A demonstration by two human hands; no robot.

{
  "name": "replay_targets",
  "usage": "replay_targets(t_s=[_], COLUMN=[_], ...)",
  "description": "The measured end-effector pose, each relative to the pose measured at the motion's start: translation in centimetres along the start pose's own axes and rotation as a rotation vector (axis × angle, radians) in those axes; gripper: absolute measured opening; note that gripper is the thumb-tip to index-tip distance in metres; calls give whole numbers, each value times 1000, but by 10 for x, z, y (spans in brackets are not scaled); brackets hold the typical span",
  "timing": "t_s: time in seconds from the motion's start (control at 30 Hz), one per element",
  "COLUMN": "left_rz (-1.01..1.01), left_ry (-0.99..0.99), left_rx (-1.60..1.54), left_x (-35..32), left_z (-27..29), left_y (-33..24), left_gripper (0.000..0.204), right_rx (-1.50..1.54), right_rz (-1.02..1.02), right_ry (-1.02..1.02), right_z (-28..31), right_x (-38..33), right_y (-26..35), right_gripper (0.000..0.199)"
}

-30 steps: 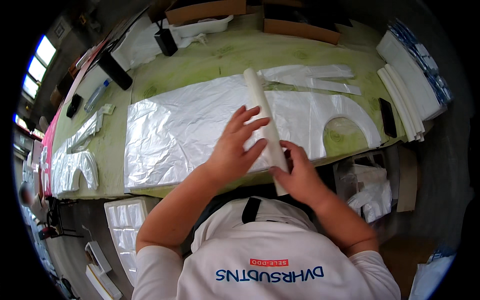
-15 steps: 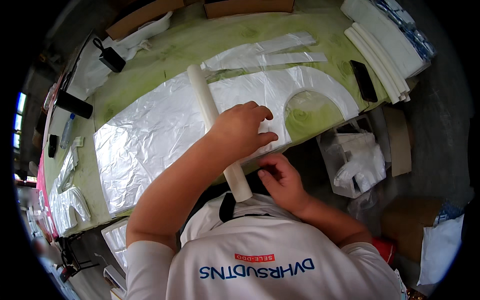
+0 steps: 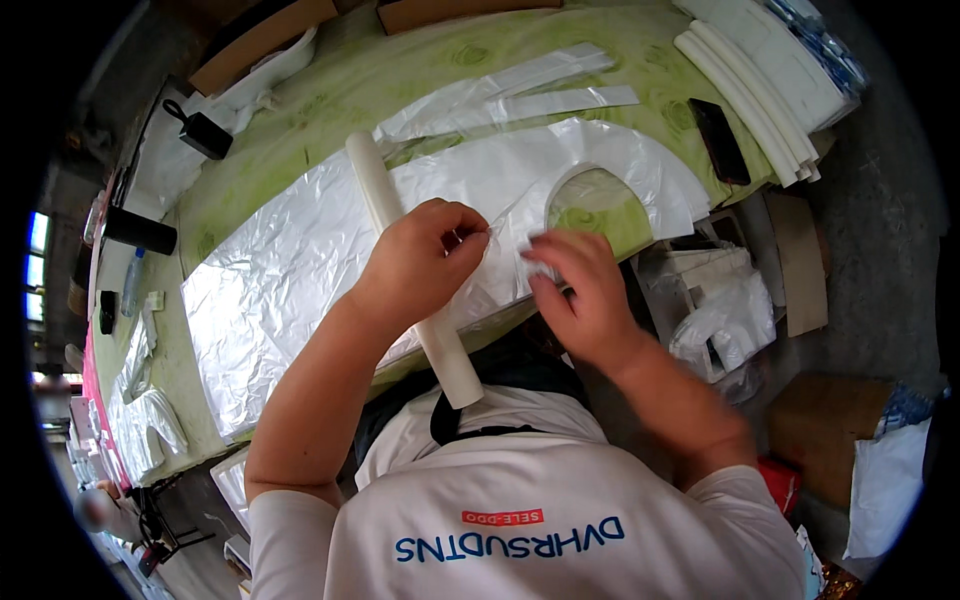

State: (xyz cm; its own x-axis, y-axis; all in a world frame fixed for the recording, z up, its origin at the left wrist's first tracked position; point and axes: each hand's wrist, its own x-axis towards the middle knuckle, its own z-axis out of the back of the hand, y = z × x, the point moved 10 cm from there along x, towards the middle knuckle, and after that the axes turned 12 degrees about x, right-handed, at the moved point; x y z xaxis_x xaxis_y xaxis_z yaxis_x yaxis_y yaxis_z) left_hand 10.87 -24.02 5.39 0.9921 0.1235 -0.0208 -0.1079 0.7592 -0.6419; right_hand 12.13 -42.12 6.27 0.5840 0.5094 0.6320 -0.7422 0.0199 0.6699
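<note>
A shiny white plastic sheet (image 3: 290, 250) lies over the table, with a rounded cut-out near its right end. Across it rests a long white roll (image 3: 455, 365), its near end against my shirt. My left hand (image 3: 420, 260) is over the roll and sheet, its thumb and forefinger pinched together at the tips; what they hold, if anything, is too small to make out. My right hand (image 3: 585, 295) hovers by the sheet's near edge, left of the cut-out's lower end. Its thumb and forefinger are apart, a little blurred.
Plastic strips (image 3: 510, 95) lie beyond the sheet on the green patterned tablecloth (image 3: 470, 50). A phone (image 3: 718, 140) and white rolls (image 3: 745, 100) are at the right. Black objects (image 3: 140, 230) stand at the left. A bin of plastic scraps (image 3: 710, 310) is below the table's right edge.
My left hand has moved slightly left and its fingers have come together in a pinch. My right hand has risen from below the table edge to the sheet. The view has shifted slightly.
</note>
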Motion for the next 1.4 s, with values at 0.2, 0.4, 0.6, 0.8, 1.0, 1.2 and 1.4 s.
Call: replay_targets(t_s=[0.2,0.4,0.6,0.8,1.0,1.2,1.4], left_rz=[46,247,305,744,386,-56,8], left_ry=[-32,-166,-474,-485,-808,-456,-351], left_rx=[-60,-606,-880,-327,445,348,547], left_x=[4,41,-18,-140,-152,-108,-109], left_z=[13,22,94,149,176,72,42], left_y=[0,16,118,235,202,106,113], left_gripper=[35,41,34,41,48,46,58], right_rx=[-492,-208,432,449,567,152,359], right_rz=[-89,241,-463,-420,-341,-97,76], right_ry=[-133,103,-319,-440,-476,-187,360], right_z=[-2,-56,-22,-16,-9,-33,-135], right_x=[76,61,40,34,31,33,13], right_y=[-73,-18,-139,-145,-153,-33,65], right_gripper=[52,55,63,57,43,31,29])
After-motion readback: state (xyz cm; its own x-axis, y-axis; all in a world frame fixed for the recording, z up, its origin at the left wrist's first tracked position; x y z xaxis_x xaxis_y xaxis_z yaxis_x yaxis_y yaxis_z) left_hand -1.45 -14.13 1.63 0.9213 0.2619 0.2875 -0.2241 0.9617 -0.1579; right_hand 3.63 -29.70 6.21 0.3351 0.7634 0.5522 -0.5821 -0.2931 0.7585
